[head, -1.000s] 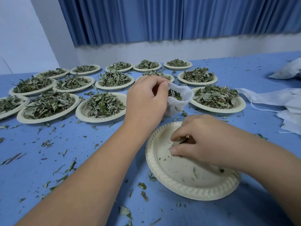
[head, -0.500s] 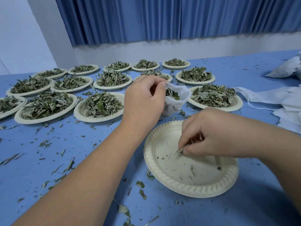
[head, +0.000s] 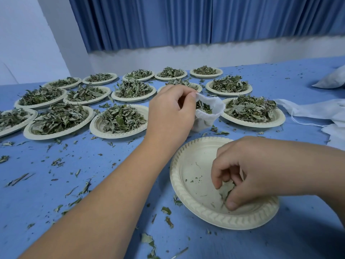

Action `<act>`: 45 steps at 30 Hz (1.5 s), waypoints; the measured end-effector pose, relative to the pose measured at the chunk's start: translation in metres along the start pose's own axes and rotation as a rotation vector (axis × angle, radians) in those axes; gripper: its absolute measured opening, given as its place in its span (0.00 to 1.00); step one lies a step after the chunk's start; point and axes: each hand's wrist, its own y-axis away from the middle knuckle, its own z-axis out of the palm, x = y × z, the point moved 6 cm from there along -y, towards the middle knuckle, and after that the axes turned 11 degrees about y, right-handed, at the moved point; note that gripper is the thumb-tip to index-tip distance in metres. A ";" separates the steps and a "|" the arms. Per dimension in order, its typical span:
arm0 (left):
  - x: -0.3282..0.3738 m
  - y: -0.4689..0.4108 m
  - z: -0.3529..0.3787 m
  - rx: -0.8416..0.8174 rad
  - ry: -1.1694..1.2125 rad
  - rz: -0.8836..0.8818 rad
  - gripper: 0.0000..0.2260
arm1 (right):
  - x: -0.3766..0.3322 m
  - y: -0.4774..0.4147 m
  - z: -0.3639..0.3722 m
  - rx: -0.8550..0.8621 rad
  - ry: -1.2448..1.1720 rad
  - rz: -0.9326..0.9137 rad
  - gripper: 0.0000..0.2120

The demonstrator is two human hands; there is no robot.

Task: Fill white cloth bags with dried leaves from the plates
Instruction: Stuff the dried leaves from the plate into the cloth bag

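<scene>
Bag (head: pixel 206 120) L hand (head: pixel 171 113), leaves (head: pixel 226 190) R hand (head: pixel 258 170)

A plain sorting workroom: a long blue table (head: pixel 37 184) lined with leaf-heaped plates (head: pixel 112 135) (blue curtains (head: pixel 168 21) behind).

Dim, even, bluish light, soft shadows under the plates, wide-angle bending at edges, slight softness.

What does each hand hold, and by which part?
The left hand pinches the white cloth bag by its open rim; the right hand pinches dried leaves over the near plate.
</scene>
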 end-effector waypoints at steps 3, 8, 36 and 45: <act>0.000 0.000 0.000 0.001 -0.001 0.010 0.07 | -0.008 -0.001 0.001 0.034 0.041 -0.050 0.11; -0.001 0.000 0.001 0.010 0.011 0.011 0.07 | -0.015 -0.001 0.000 0.130 0.147 -0.103 0.04; 0.010 0.013 0.026 -0.162 0.023 -0.014 0.07 | 0.020 0.001 -0.052 0.969 0.233 0.137 0.03; 0.004 0.013 0.027 -0.170 0.212 -0.182 0.08 | 0.027 -0.001 -0.047 0.916 0.133 0.196 0.07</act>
